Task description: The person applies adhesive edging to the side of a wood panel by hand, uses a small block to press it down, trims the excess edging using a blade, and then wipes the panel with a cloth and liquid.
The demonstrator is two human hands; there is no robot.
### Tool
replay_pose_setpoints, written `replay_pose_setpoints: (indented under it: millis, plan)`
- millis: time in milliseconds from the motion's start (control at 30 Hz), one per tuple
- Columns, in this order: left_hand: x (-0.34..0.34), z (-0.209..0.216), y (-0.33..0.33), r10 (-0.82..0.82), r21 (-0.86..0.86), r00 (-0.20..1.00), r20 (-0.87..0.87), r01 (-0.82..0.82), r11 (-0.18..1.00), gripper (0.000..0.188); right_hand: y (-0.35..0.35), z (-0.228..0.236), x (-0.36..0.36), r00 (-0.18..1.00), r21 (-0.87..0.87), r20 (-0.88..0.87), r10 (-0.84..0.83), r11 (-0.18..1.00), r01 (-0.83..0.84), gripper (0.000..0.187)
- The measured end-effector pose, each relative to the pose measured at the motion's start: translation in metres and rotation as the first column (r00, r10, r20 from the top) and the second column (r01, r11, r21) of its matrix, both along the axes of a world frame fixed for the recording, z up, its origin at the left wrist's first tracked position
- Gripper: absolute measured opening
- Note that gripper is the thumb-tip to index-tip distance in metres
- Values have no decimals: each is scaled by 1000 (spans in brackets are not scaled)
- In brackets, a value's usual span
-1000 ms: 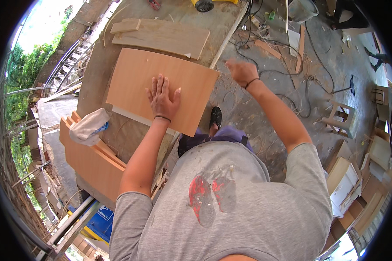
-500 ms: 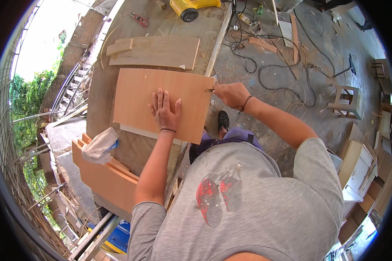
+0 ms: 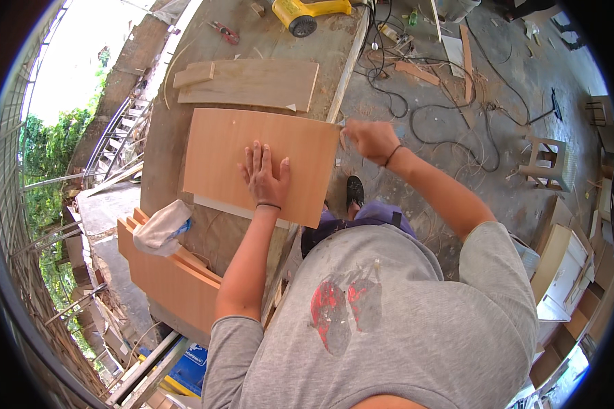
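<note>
1. With the clock centred on the flat orange-brown wooden board (image 3: 303,155), stacked orange-brown wooden panels (image 3: 167,283) stand at seven to eight o'clock, a grey-white crumpled cloth (image 3: 162,228) draped over them.
2. At twelve lies a long pale-brown wooden plank (image 3: 252,87) with a short pale-brown block (image 3: 194,75) on its left end.
3. The board lies flat on the grey-brown workbench (image 3: 280,49), a thin white strip (image 3: 228,206) showing under its lower edge.
4. My left hand (image 3: 266,180) rests palm down near the middle of the board, fingers slightly apart, gripping nothing.
5. At one o'clock, past the plank, sits a yellow plastic tool with a round black end (image 3: 305,19).
6. My right hand (image 3: 372,142) is at three to two o'clock by the board's right edge, fingers curled together around what looks like a small thin tool (image 3: 342,129), mostly hidden and blurred.
7. I judge the step in hand to be work on that edge; the next move calls for firm left-palm pressure and an even right wrist.
</note>
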State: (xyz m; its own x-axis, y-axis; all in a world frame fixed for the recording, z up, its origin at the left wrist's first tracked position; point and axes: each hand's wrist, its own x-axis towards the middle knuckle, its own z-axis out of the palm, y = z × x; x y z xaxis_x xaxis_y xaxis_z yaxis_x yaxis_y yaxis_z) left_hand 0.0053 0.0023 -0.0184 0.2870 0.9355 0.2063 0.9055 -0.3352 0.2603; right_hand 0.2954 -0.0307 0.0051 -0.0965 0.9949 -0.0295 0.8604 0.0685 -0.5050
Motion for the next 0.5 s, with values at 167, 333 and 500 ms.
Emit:
replay_pose_setpoints:
  millis: [167, 333, 500]
  plan:
    - [6, 1, -1, -5, -4, 1000, 1, 5, 1000, 56, 16, -16, 26, 989, -6, 93, -118, 993, 119, 12]
    - [3, 0, -1, 15, -21, 1000, 9, -14, 1000, 57, -32, -21, -18, 981, 251, -138, 137, 963, -99, 7]
    - [6, 9, -1, 15, -81, 1000, 21, -13, 997, 59, 2, -70, 1, 996, 417, -84, 21, 909, 16, 7]
